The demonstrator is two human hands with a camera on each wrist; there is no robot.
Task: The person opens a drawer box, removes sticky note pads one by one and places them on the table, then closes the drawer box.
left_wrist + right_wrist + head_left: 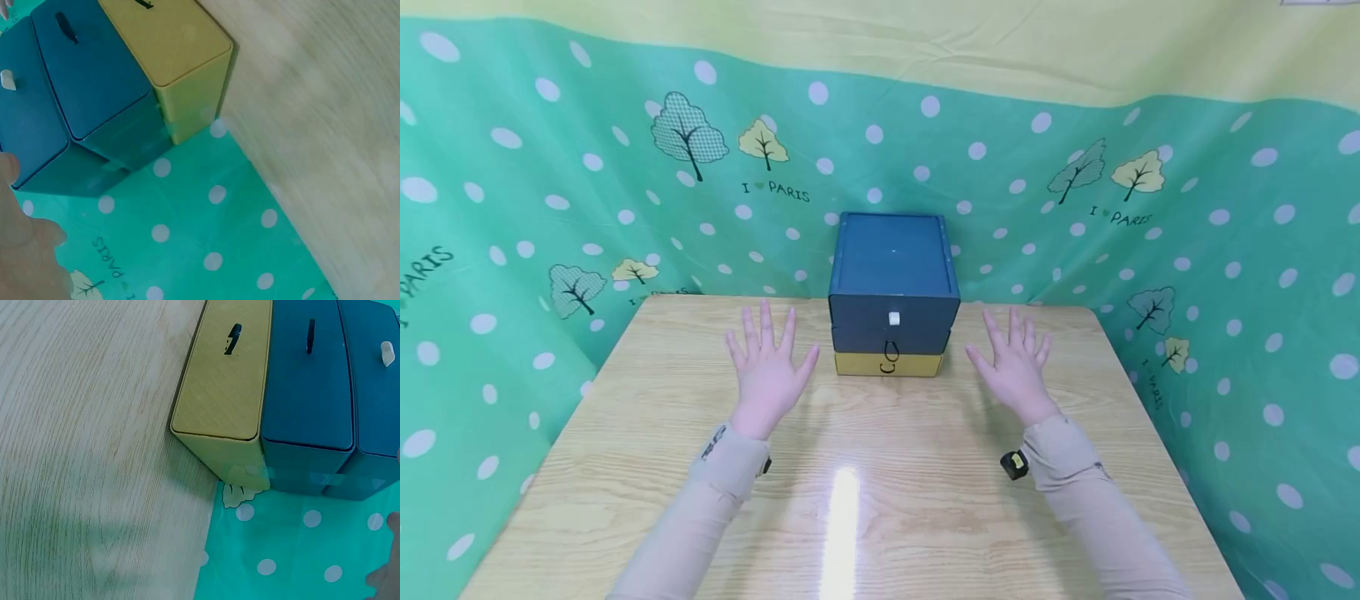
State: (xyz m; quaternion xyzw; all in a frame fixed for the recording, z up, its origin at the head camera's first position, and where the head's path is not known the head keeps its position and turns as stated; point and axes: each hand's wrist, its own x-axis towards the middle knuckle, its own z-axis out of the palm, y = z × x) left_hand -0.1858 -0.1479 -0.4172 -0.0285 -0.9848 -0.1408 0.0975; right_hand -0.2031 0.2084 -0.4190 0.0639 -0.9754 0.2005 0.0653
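A small drawer cabinet (pixel 893 254) stands at the back middle of the table, its drawer fronts facing me. Its upper two drawers are dark blue and the bottom drawer (pixel 219 394) is yellow. The top drawer has a white knob (pixel 894 318); the lower two carry black loop handles (pixel 310 335). All three drawers are closed. My left hand (pixel 769 379) is to the left of the cabinet with fingers spread, holding nothing. To the cabinet's right, my right hand (pixel 1017 375) also has spread fingers and holds nothing. Both hands are apart from the cabinet.
The cabinet sits on a light wooden table (pixel 895 467), close to its back edge. A green curtain (pixel 880 142) with white dots and printed trees hangs behind the table and along both sides. A bright light reflection (pixel 841 533) lies on the tabletop near the front.
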